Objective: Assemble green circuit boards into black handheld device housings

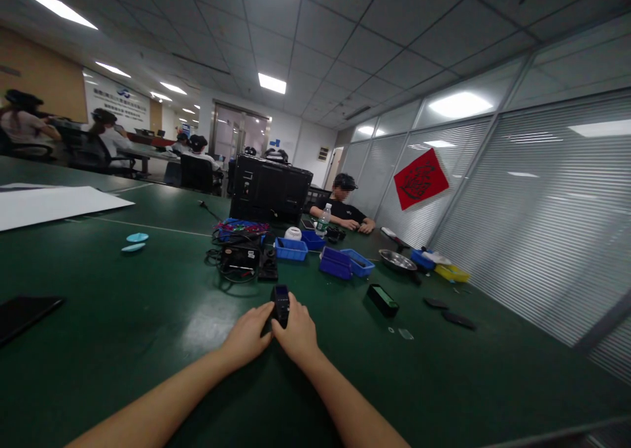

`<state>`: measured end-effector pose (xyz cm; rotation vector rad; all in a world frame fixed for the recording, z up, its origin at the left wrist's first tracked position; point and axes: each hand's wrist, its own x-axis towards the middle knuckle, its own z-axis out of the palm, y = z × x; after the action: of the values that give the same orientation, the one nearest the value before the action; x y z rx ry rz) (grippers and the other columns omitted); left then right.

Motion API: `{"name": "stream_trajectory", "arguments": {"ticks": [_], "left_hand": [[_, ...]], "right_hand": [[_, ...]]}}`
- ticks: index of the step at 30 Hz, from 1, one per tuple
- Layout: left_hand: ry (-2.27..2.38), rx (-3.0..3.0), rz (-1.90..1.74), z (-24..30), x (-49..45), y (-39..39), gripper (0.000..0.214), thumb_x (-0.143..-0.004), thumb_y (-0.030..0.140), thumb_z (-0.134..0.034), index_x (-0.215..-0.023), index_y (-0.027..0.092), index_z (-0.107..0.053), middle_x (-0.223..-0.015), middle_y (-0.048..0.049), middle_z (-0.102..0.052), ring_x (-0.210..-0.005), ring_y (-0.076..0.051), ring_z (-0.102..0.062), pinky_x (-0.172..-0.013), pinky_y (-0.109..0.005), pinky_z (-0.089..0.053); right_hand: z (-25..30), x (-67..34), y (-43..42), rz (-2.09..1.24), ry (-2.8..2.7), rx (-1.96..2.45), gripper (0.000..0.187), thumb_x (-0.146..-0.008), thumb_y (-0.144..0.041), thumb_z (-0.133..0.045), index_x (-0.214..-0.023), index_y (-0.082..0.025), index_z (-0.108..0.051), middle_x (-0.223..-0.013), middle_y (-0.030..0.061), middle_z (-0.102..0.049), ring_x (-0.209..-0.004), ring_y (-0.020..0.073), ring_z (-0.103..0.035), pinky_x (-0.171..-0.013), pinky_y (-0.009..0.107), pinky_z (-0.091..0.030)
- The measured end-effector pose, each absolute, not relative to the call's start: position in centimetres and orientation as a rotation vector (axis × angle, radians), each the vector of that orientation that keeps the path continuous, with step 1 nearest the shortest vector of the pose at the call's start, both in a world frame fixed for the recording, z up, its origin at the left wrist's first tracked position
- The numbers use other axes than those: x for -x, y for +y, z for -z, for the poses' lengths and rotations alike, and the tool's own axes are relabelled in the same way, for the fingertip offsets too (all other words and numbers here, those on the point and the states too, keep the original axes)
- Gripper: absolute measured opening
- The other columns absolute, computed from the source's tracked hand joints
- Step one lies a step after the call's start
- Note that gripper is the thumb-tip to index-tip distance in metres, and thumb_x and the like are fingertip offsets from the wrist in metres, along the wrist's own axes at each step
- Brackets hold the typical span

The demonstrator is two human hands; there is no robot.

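Both my hands meet around a small black device [281,301] with a dark screen, resting on the green table [148,316]. My left hand [248,334] curls against its left side, fingers closed on it. My right hand [296,334] wraps its right side, thumb up along the device. Both forearms stretch in from the bottom edge.
Beyond the hands lie a black box with cables [240,259], several blue bins [290,248], a steel bowl [397,260], a yellow bin [452,273] and a black rectangular unit [382,299]. A large black case [269,189] stands behind. A seated person [342,209] works across the table. A dark tablet [22,311] lies left.
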<state>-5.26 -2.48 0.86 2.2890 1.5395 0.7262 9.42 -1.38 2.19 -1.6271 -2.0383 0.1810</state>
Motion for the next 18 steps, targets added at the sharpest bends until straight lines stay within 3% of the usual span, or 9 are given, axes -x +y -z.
{"name": "stream_trajectory", "arguments": {"ticks": [8,18], "left_hand": [[1.49,-2.272,-0.694,-1.8,5.8,-2.6,0.053,-0.07,0.027,-0.047,-0.123,0.02,-0.046,-0.128,-0.004,-0.049,-0.115,-0.019,-0.045,-0.1,-0.033,-0.03],[1.461,-2.285,-0.689,-1.6,6.2,-2.9,0.05,-0.072,0.03,-0.047,-0.122,0.022,-0.047,-0.124,-0.0021,-0.052,-0.114,-0.019,-0.045,-0.099,-0.032,-0.031]], "right_hand": [[-2.2,-11.8,1.0,-0.1,-1.893,1.921,0.064,-0.075,-0.039,-0.047,-0.129,-0.009,-0.033,-0.103,0.0172,-0.056,-0.095,0.0274,-0.053,-0.077,0.035,-0.041],[-2.5,-17.9,3.5,-0.158,-1.662,2.095,0.051,-0.073,-0.04,-0.049,-0.117,-0.015,-0.043,-0.097,0.0157,-0.058,-0.092,0.0277,-0.054,-0.065,0.034,-0.043]]}}
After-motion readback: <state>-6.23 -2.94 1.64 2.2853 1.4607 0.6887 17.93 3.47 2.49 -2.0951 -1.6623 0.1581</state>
